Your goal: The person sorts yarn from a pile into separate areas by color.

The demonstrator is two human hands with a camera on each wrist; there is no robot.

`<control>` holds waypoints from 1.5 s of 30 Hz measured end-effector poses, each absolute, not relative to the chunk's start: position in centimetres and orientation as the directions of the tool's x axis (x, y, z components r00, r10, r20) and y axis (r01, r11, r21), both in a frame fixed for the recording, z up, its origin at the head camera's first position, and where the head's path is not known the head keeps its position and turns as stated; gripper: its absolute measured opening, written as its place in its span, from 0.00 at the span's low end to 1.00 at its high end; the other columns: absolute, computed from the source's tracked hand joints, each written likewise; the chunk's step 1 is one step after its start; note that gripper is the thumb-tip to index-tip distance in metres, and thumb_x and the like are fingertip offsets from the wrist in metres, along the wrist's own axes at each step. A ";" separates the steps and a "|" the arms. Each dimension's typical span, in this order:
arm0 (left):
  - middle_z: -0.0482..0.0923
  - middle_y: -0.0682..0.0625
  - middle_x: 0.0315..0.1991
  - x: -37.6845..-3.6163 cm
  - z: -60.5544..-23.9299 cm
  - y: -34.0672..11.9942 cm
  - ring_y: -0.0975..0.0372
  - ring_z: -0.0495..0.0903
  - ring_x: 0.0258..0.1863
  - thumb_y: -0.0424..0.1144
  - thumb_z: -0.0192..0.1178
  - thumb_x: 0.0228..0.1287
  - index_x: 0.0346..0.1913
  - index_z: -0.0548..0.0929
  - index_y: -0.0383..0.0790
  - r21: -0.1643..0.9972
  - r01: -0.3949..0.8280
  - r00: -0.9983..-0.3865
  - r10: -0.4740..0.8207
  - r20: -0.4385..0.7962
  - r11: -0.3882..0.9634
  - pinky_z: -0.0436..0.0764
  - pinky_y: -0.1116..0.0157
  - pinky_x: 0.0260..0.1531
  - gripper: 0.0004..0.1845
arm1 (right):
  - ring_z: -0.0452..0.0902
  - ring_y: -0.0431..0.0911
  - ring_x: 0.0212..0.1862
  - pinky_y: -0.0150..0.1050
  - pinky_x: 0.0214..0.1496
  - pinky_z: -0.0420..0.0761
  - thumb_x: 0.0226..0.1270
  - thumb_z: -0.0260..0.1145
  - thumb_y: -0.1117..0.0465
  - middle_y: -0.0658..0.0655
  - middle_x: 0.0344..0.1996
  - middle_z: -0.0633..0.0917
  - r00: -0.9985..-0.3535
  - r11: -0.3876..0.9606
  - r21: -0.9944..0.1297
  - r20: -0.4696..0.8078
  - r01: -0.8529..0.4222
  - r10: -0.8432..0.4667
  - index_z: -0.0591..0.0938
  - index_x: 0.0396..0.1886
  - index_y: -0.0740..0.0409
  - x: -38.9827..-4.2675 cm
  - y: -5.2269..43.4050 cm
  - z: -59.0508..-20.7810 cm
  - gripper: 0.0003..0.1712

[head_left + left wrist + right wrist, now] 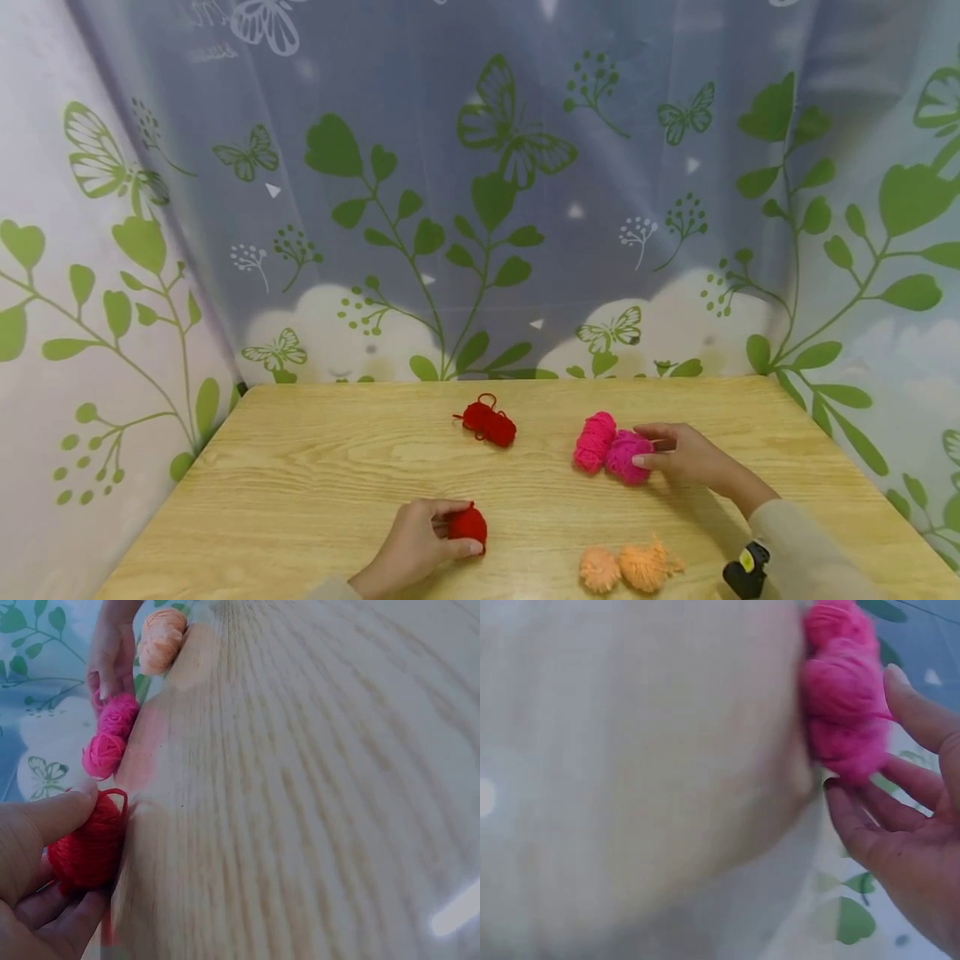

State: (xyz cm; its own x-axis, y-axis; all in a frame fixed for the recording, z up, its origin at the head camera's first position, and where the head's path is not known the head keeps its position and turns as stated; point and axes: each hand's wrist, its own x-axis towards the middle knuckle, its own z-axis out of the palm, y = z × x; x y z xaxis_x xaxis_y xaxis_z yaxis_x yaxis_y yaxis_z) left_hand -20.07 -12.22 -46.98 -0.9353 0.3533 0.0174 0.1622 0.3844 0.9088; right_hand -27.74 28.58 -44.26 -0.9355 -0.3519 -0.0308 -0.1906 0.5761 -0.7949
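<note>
Left hand [415,546] at the near edge of the table [315,475], thumb and fingers curled round a red ball [468,526] of yarn; in the left wrist view the same red ball [88,847] sits pinched between thumb and fingertips, a loose loop of strand standing up at its top. Right hand [678,454] further back and to the right, fingers loosely spread, thumb and fingertips touching the magenta ball [627,457]; from the right wrist, fingers [911,712] rest against the side of it without closing round. Pink ball [595,441] touching the magenta one on its left side. Second red ball [489,423] alone mid-table, well apart from both hands, with a strand looped loose behind it. Two peach balls [628,567] side by side at the near edge, between the arms, touching each other.

Likely very light and soft, giving under the lightest squeeze; not slippery, not fragile, though loose ends probably snag or unwind if tugged. Best taken round the body of the ball, across its widest part, with thumb opposite fingers, and not by a stray loop. On bare wood, apt to roll with a nudge.
</note>
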 end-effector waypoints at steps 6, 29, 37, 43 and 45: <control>0.80 0.35 0.51 -20.1 -46.7 -12.2 0.54 0.84 0.42 0.40 0.76 0.46 0.52 0.82 0.28 0.910 0.185 -0.930 0.365 0.041 0.370 0.84 0.65 0.38 0.29 | 0.66 0.68 0.63 0.53 0.56 0.77 0.67 0.64 0.53 0.75 0.63 0.68 -0.936 0.565 -0.797 0.000 -0.213 -0.353 0.63 0.69 0.72 -28.3 28.4 -41.6 0.39; 0.81 0.36 0.50 -20.5 -46.6 -12.2 0.53 0.84 0.42 0.39 0.76 0.45 0.50 0.83 0.29 0.903 0.176 -0.940 0.340 0.036 0.391 0.84 0.63 0.39 0.28 | 0.68 0.62 0.63 0.54 0.63 0.71 0.66 0.66 0.54 0.69 0.61 0.73 -0.918 0.465 -0.848 0.061 -0.255 -0.392 0.69 0.66 0.67 -31.4 16.4 -40.0 0.35; 0.81 0.37 0.50 -20.5 -46.6 -12.2 0.53 0.84 0.42 0.39 0.76 0.45 0.50 0.83 0.29 0.901 0.177 -0.940 0.339 0.036 0.396 0.84 0.62 0.39 0.28 | 0.69 0.63 0.61 0.53 0.61 0.72 0.64 0.68 0.58 0.68 0.60 0.75 -0.938 0.427 -0.878 0.065 -0.217 -0.341 0.72 0.63 0.68 -31.9 12.6 -41.2 0.31; 0.82 0.39 0.49 -20.3 -46.6 -12.2 0.54 0.83 0.42 0.39 0.77 0.44 0.49 0.83 0.30 0.898 0.164 -0.942 0.336 0.019 0.409 0.84 0.61 0.40 0.27 | 0.72 0.60 0.59 0.52 0.60 0.73 0.60 0.71 0.58 0.66 0.57 0.77 -0.969 0.429 -0.890 0.054 -0.155 -0.239 0.75 0.61 0.66 -32.0 10.0 -42.5 0.31; 0.82 0.39 0.48 -20.3 -46.7 -12.3 0.54 0.83 0.43 0.39 0.77 0.44 0.49 0.83 0.30 0.898 0.164 -0.941 0.338 0.017 0.409 0.84 0.61 0.40 0.27 | 0.72 0.60 0.59 0.52 0.60 0.73 0.59 0.72 0.58 0.67 0.57 0.77 -0.975 0.425 -0.894 0.051 -0.142 -0.217 0.75 0.61 0.66 -31.9 9.1 -43.0 0.32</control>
State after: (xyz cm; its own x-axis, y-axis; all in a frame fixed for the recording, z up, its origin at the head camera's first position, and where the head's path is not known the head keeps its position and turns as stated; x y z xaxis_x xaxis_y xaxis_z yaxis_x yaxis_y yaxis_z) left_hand -20.26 -12.28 -46.67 -0.9409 0.3382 0.0175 0.1636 0.4088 0.8978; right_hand -31.89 9.09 -43.05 -0.9748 -0.2170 0.0511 -0.1415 0.4254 -0.8939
